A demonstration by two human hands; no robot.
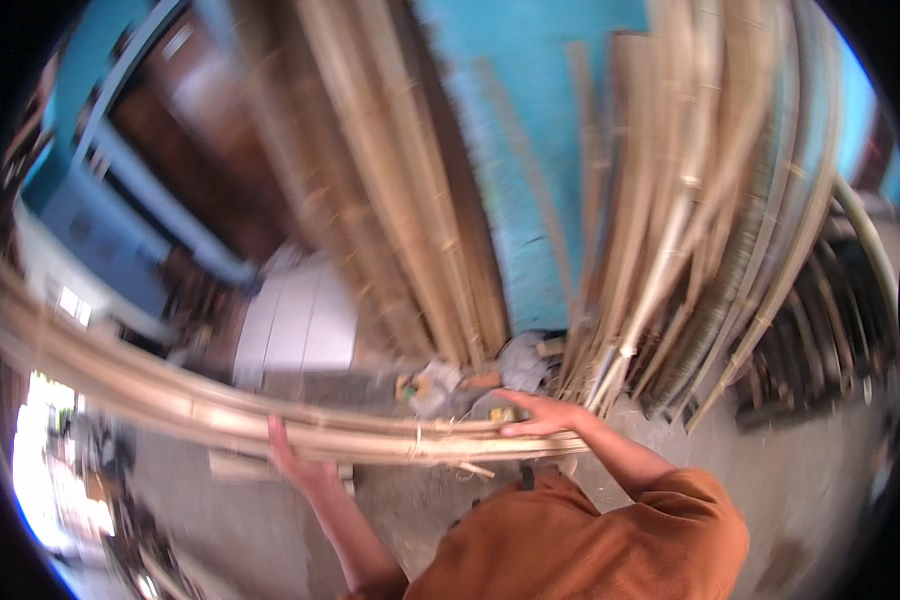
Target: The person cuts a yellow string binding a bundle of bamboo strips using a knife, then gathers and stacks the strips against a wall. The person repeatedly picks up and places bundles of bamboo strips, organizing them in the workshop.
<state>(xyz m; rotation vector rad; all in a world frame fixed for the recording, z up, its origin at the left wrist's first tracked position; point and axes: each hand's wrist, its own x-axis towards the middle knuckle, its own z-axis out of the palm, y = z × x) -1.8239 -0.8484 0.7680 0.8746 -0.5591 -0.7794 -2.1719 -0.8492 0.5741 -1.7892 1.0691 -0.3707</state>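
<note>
A long tied bundle of bamboo strips (pixel 360 438) lies across in front of me at waist height, running off to the far left. A thin tie wraps it near the middle right, with loose ends hanging below. My left hand (pixel 305 465) grips the bundle from the near side; one finger shows against it and the rest are hidden. Close to its right end, my right hand (pixel 542 412) is closed over the top, with digits pointing left along the strips. Motion blurs the left part of the bundle.
Tall bamboo poles (pixel 400 180) lean beside a brown doorway at centre left. More bamboo poles (pixel 660 200) lean on a turquoise wall (pixel 520 170) at the right. Dark curved slats (pixel 820 330) stand far right. A grey bag (pixel 523 362) and small items sit at the wall's foot.
</note>
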